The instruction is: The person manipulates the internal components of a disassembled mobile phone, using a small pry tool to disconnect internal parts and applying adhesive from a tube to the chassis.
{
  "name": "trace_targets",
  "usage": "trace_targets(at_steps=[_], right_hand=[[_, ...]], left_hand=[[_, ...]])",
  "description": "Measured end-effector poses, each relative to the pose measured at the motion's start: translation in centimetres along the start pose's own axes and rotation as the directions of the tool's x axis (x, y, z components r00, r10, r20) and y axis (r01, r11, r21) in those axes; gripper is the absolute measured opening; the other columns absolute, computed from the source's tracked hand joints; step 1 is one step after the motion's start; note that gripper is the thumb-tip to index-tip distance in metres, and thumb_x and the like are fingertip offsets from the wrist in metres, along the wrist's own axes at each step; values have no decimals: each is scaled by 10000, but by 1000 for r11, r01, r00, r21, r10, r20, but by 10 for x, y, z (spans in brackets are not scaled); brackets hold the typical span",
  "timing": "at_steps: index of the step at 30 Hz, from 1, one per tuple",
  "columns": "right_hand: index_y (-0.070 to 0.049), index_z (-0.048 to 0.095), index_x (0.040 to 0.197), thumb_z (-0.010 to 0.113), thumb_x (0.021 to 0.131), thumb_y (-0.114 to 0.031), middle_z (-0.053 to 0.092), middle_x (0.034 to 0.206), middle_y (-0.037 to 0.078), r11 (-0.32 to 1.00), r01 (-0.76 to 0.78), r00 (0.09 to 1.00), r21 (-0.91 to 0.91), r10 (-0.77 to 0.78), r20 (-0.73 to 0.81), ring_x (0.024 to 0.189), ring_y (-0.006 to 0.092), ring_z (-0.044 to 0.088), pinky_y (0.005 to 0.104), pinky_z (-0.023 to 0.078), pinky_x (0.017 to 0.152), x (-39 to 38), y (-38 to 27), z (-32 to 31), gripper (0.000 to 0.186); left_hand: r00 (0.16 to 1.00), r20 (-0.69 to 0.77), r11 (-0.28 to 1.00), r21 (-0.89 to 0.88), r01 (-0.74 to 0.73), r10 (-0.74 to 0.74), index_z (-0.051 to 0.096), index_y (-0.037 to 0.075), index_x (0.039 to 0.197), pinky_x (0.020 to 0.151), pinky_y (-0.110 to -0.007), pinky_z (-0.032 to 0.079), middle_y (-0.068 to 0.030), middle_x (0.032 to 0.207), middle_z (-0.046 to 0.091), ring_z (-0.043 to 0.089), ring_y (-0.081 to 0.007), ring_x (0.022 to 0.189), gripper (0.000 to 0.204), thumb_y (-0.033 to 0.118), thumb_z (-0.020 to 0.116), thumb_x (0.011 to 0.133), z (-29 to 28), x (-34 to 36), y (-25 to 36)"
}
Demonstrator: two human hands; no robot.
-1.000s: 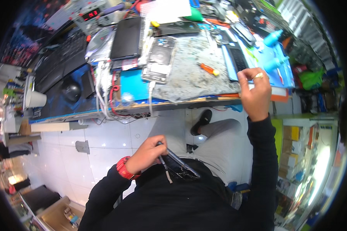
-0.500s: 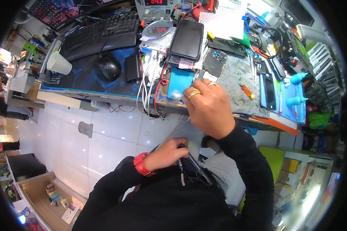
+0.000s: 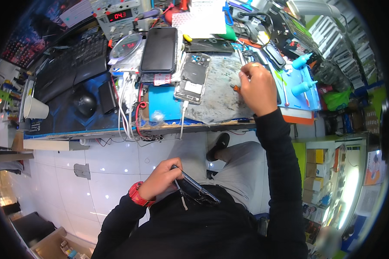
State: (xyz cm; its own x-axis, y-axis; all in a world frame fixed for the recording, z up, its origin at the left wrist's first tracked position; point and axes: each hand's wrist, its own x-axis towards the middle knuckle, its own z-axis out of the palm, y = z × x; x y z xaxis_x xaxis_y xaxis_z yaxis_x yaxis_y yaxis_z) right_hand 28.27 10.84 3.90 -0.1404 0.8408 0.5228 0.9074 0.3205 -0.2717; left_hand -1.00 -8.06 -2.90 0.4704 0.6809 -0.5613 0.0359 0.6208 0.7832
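Observation:
My left hand is closed on the end of a dark, opened-up phone held slantwise over my lap. A thin pale strip hangs beside it. Over the bench, my right hand has its fingers drawn together at the near end of silver tweezers; the grip itself is partly hidden. Beneath that hand an orange-handled screwdriver pokes out. Left of it lies a phone without its back cover, with a white charging cable at its lower end.
A black phone lies on a stack beside the power supply. Blue bottles stand at the right. A mouse, keyboard and paper cup occupy the left. Cables hang over the bench's front edge.
My right hand has left the lower end of the coverless phone and moved right to the tweezers. The white cable now shows at that phone. My left hand still holds the opened phone.

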Motion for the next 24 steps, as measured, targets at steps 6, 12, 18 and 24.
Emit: trace_targets(at_steps=[6,12,18,24], right_hand=[[-5,702,923,680,858,-97,718,961,193,980,-188,979,-59,192,67,948,388,685,475,534,845,24,46,-1,115],[-56,735,893,613,838,-97,733,892,200,946,-144,967,-290,197,164,863,403,720,502,573,785,27,46,20,140],[-24,710,843,612,827,-83,727,904,206,945,-196,971,-262,224,82,850,384,728,473,586,759,25,36,32,116],[-25,706,892,647,845,-105,709,926,175,961,-138,990,-241,144,8,867,365,716,458,577,776,7,38,29,110]], left_hand=[[1000,3,999,36,-2,2,565,47,872,572,-266,495,-8,785,574,564,-88,708,82,124,562,900,6,6,3],[999,-34,994,103,-22,25,585,38,895,589,-252,484,-10,798,574,558,-85,692,109,141,571,862,8,6,0],[998,-56,995,95,2,3,596,34,905,596,-240,477,-19,831,582,560,-92,711,145,148,542,834,6,9,-4],[998,-60,998,57,11,-8,582,37,859,588,-241,472,-28,847,576,546,-101,713,120,134,539,804,14,10,3]])
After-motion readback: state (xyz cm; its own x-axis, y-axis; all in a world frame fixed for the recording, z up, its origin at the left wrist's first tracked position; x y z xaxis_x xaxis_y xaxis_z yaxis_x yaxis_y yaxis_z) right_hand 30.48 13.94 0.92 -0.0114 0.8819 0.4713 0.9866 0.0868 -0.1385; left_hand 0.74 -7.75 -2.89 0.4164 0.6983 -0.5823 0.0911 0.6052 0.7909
